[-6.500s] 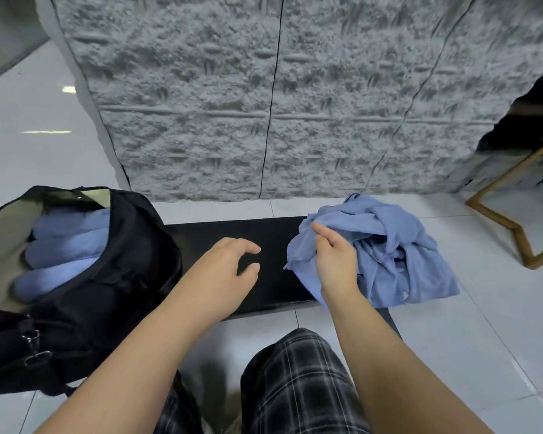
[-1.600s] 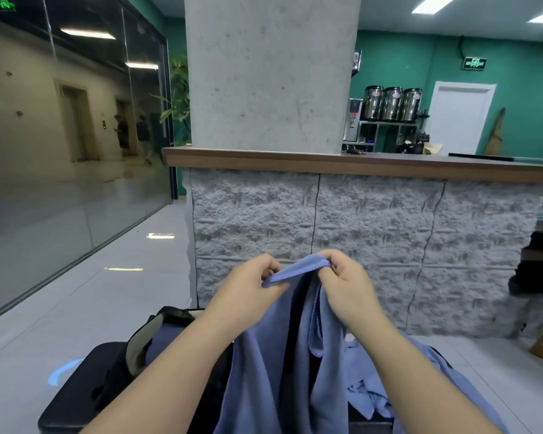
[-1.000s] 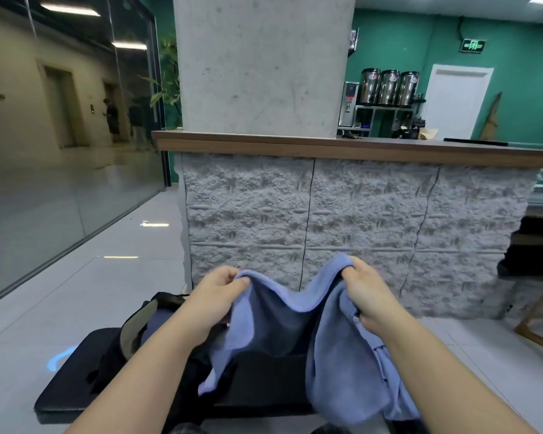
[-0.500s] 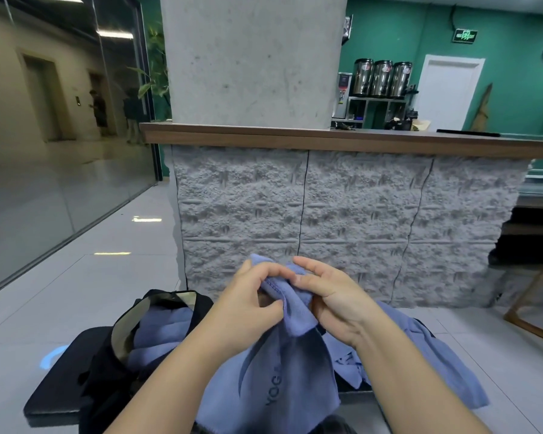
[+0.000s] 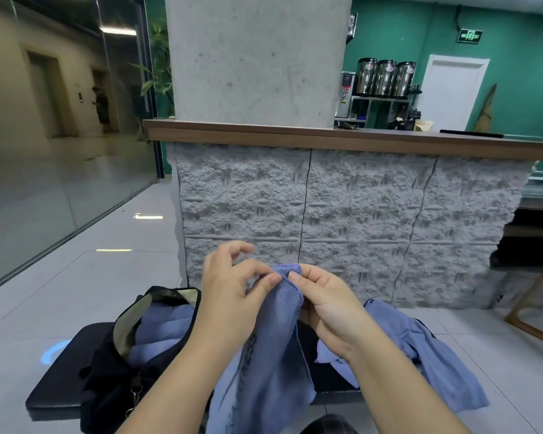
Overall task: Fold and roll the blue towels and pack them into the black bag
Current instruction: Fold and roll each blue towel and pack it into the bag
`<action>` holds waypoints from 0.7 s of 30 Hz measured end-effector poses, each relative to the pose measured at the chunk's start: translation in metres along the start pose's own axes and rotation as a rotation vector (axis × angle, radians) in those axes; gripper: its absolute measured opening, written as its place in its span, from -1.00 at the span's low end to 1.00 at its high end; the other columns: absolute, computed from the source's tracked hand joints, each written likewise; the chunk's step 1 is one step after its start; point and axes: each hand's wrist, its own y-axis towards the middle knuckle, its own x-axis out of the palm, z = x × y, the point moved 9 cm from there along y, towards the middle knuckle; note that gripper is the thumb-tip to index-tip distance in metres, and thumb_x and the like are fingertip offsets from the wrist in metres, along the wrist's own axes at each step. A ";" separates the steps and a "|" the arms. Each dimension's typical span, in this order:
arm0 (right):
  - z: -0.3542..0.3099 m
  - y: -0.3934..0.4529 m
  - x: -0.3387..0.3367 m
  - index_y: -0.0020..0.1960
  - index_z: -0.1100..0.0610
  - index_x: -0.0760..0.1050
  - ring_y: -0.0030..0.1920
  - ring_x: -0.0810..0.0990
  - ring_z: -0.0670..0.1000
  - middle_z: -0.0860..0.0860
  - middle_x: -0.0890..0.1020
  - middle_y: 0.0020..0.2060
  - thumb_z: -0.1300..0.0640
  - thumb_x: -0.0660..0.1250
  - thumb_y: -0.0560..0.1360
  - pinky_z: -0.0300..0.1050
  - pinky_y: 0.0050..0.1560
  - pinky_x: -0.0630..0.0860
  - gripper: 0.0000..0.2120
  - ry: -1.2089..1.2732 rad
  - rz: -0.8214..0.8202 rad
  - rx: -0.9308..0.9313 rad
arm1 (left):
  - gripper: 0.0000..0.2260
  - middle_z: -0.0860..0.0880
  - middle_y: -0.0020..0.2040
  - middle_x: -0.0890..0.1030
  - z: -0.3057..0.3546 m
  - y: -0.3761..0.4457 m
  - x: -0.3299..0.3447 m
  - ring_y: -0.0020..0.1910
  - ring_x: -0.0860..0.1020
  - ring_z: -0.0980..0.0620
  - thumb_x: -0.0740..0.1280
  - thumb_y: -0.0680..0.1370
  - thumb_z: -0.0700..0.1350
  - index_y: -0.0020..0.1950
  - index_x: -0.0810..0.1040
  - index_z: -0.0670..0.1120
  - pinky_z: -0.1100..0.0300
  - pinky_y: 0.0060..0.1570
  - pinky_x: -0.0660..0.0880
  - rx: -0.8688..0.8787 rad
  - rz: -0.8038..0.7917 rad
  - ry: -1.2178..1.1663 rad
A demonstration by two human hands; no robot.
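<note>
Both hands are raised, holding a blue towel (image 5: 270, 349) by its top edge. The left hand (image 5: 232, 296) and the right hand (image 5: 326, 302) each pinch that edge between thumb and fingers, close together, and the towel hangs down between the forearms. Lower left, an open black bag (image 5: 113, 380) on the dark desk (image 5: 54, 393) holds rolled blue towels (image 5: 160, 327). More blue towels lie heaped (image 5: 433, 355) on the right.

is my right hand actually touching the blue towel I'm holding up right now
Touching. In the head view the right hand pinches the top corner of the blue towel between thumb and forefinger; the cloth hangs down from that pinch.
</note>
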 end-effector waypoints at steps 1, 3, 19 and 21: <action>0.000 -0.001 0.001 0.09 0.28 0.56 -0.19 0.63 0.00 0.13 0.68 -0.13 0.25 0.21 0.57 -0.14 -0.13 0.56 -0.81 -0.019 -0.001 -0.008 | -0.87 0.16 -0.11 0.45 0.002 0.000 0.002 -0.05 0.39 0.18 0.34 0.46 0.01 -0.29 0.49 0.17 0.39 -0.03 0.26 -0.004 -0.031 -0.022; 0.000 -0.003 0.004 0.09 0.27 0.56 -0.18 0.63 -0.01 0.12 0.68 -0.13 0.25 0.21 0.58 -0.12 -0.11 0.57 -0.81 -0.061 0.000 -0.023 | -0.77 0.14 -0.22 0.49 0.000 -0.002 0.006 -0.14 0.44 0.22 0.28 0.56 -0.10 -0.26 0.39 0.14 0.39 -0.19 0.30 -0.083 -0.104 -0.084; -0.015 -0.010 0.012 -0.05 0.21 0.49 -0.14 0.59 0.07 0.16 0.62 -0.17 0.27 0.20 0.58 -0.04 -0.04 0.55 -0.90 -0.200 0.007 -0.072 | -0.84 0.09 -0.22 0.48 0.008 -0.005 0.009 -0.16 0.45 0.18 0.34 0.52 -0.12 -0.20 0.49 0.12 0.38 -0.21 0.33 -0.058 -0.231 -0.175; -0.015 -0.010 0.014 -0.01 0.23 0.49 -0.15 0.58 0.06 0.15 0.62 -0.18 0.26 0.20 0.58 -0.06 -0.06 0.54 -0.90 -0.222 -0.016 -0.091 | -0.82 0.07 -0.21 0.49 0.008 -0.005 0.009 -0.15 0.46 0.16 0.27 0.56 -0.09 -0.20 0.48 0.17 0.36 -0.20 0.34 -0.071 -0.229 -0.194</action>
